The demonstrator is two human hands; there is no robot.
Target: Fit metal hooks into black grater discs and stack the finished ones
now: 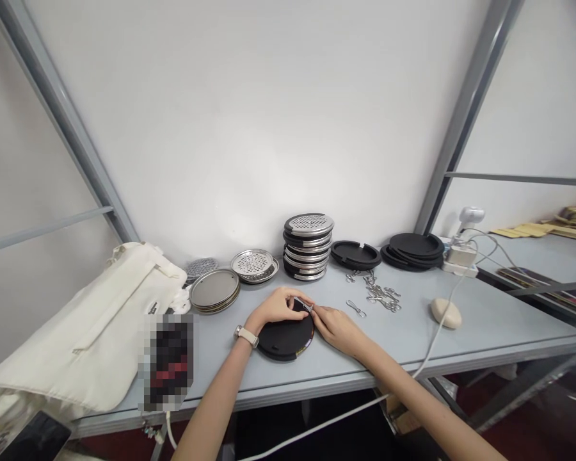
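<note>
A round black disc (281, 334) lies on the grey table in front of me, with a coloured strip along its near right rim. At its far right edge, my fingers meet around a small metal wire clip (307, 308). My left hand (279, 306) arches over the disc, thumb and forefinger closed at the clip. From the right, my right hand (336, 328) pinches at the same clip, fingers pressed together. Part of the clip is hidden by the fingertips. Beyond my right hand, a loose wire clip (356, 308) lies near a pile of similar clips (383, 294).
Behind the disc stands a stack of perforated metal and black discs (308, 248). Metal plates (214, 288) and perforated discs (252, 264) lie left; black rings (355, 255) and black discs (411, 250) right. A white bag (86, 326), mouse (446, 313) and cable (434, 342) flank the work area.
</note>
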